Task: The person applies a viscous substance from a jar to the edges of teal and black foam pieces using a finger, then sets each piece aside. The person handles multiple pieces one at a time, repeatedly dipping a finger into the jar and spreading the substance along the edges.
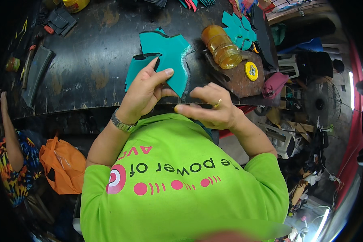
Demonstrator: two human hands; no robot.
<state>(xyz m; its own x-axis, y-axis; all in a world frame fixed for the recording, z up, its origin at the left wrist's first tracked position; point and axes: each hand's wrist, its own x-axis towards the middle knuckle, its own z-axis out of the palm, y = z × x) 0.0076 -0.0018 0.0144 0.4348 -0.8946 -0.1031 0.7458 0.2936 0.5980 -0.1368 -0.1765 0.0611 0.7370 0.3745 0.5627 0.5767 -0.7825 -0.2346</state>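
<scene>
Teal panel (171,56), tip bodyward (long axis diagonal)

Left of the glossy, plastic-looking amber jar (222,47), the teal piece (171,52) is showing a smooth, matt face and roughened edge. Beside the jar, a wood-like board (234,84) is looking scuffed; around the jar, the black tabletop (92,44) is shining.

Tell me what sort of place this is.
Probably a small craft workshop: a scuffed black table, a flat teal cut-out with dark edges, and a clear jar with amber contents.
</scene>
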